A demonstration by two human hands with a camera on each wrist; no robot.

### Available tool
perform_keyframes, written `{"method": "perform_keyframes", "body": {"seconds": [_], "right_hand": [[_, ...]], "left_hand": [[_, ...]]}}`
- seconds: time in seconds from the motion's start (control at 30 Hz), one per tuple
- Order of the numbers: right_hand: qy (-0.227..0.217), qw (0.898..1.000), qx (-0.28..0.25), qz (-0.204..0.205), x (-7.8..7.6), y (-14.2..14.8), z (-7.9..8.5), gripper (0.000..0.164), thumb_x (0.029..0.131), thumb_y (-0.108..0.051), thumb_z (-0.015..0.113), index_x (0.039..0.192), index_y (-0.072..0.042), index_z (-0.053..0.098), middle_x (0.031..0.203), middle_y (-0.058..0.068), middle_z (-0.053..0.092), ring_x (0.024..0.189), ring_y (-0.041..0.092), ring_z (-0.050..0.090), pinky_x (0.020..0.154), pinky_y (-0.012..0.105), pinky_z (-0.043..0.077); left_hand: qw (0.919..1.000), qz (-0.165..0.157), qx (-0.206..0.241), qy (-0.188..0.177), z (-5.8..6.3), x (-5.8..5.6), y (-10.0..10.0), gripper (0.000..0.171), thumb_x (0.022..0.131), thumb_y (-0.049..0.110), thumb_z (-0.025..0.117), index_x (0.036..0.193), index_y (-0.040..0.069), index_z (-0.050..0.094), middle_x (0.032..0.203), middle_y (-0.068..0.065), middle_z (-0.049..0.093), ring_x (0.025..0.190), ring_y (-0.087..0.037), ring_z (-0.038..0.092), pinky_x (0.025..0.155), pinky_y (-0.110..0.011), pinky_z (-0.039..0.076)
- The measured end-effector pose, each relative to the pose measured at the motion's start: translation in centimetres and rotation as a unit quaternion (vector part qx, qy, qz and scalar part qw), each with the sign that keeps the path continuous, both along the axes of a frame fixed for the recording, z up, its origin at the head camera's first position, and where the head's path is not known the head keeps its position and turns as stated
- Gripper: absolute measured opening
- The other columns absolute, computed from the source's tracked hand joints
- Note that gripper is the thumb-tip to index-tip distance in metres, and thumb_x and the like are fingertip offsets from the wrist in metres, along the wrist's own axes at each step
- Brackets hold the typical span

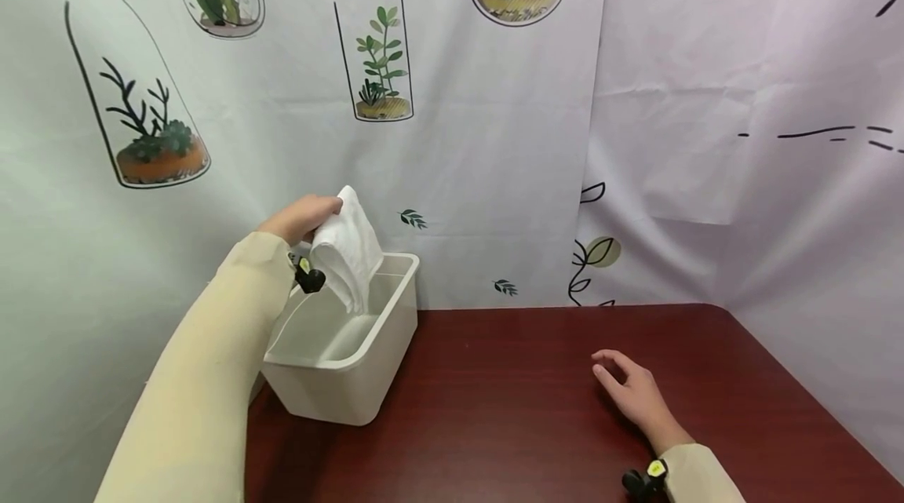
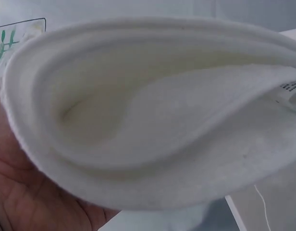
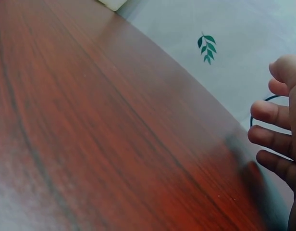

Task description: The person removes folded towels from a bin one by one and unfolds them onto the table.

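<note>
My left hand (image 1: 302, 218) grips a folded white towel (image 1: 349, 250) by its upper edge. The towel hangs over the open white bin (image 1: 406, 283), its lower end inside the rim. In the left wrist view the towel's thick folded layers (image 2: 153, 187) fill most of the picture, with the palm (image 2: 37, 192) beside them and a small printed label at the right. My right hand (image 1: 636, 393) is at the right part of the table, fingers loosely bent and holding nothing. Its fingers (image 3: 275, 137) show at the right edge of the right wrist view.
A dark red wooden table (image 1: 487, 385) bears the bin at its back left. Behind and at the sides hangs a pale cloth (image 1: 494, 165) printed with plants in glass jars. Each wrist carries a small black camera (image 1: 308, 277).
</note>
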State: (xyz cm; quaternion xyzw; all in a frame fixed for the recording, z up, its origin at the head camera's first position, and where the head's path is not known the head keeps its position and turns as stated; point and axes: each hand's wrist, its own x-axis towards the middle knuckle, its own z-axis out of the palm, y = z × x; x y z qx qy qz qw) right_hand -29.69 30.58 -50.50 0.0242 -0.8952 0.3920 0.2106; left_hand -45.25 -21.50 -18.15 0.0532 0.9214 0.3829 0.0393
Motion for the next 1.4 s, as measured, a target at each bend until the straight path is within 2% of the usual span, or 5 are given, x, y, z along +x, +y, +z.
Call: {"method": "perform_keyframes", "body": {"seconds": [0.47, 0.6, 0.73, 1.1, 1.4], "right_hand": [[0.009, 1.0, 0.002, 0.009, -0.3, -0.2, 0.0, 0.028, 0.102, -0.029, 0.063, 0.125, -0.013, 0.067, 0.113, 0.003, 0.07, 0.103, 0.024, 0.063, 0.085, 0.046, 0.051], [0.014, 1.0, 0.002, 0.014, -0.6, -0.3, 0.3, 0.029, 0.102, -0.029, 0.063, 0.125, -0.013, 0.067, 0.114, 0.003, 0.069, 0.103, 0.023, 0.063, 0.085, 0.044, 0.052], [0.013, 1.0, 0.007, 0.021, -0.9, -0.3, 1.0, 0.027, 0.102, -0.029, 0.063, 0.123, -0.014, 0.067, 0.113, 0.004, 0.069, 0.102, 0.023, 0.063, 0.084, 0.043, 0.052], [0.017, 0.999, 0.017, 0.043, -2.3, -0.6, 5.8, 0.031, 0.103, -0.032, 0.06, 0.127, -0.013, 0.064, 0.115, 0.01, 0.068, 0.105, 0.028, 0.062, 0.086, 0.048, 0.05], [0.045, 0.996, 0.035, 0.063, -3.6, -1.0, 10.2, 0.031, 0.104, -0.032, 0.059, 0.128, -0.013, 0.063, 0.114, 0.011, 0.07, 0.1, 0.027, 0.065, 0.083, 0.047, 0.051]], "left_hand": [[0.9999, -0.002, 0.007, 0.007, 1.0, 0.8, 1.1, 0.056, 0.093, 0.029, 0.043, 0.136, -0.007, 0.048, 0.132, -0.02, 0.049, 0.087, -0.014, 0.06, 0.07, -0.024, 0.054], [0.9993, -0.028, -0.006, 0.022, 1.5, 1.2, 1.4, 0.054, 0.097, 0.032, 0.045, 0.138, -0.004, 0.054, 0.127, -0.019, 0.054, 0.087, -0.015, 0.06, 0.071, -0.026, 0.053], [0.9973, -0.06, -0.012, 0.039, 1.9, 1.5, 1.9, 0.044, 0.099, 0.031, 0.048, 0.123, -0.003, 0.062, 0.112, -0.014, 0.059, 0.083, -0.015, 0.061, 0.072, -0.029, 0.053], [0.9916, -0.092, -0.004, 0.091, 2.7, 2.0, 4.5, 0.016, 0.097, 0.023, 0.056, 0.09, 0.01, 0.058, 0.092, -0.006, 0.056, 0.081, -0.019, 0.053, 0.07, -0.032, 0.045], [0.9876, -0.136, -0.011, 0.077, 2.2, 2.2, 7.2, 0.016, 0.104, 0.021, 0.053, 0.095, 0.007, 0.053, 0.091, -0.007, 0.052, 0.07, -0.016, 0.054, 0.06, -0.029, 0.048]]}}
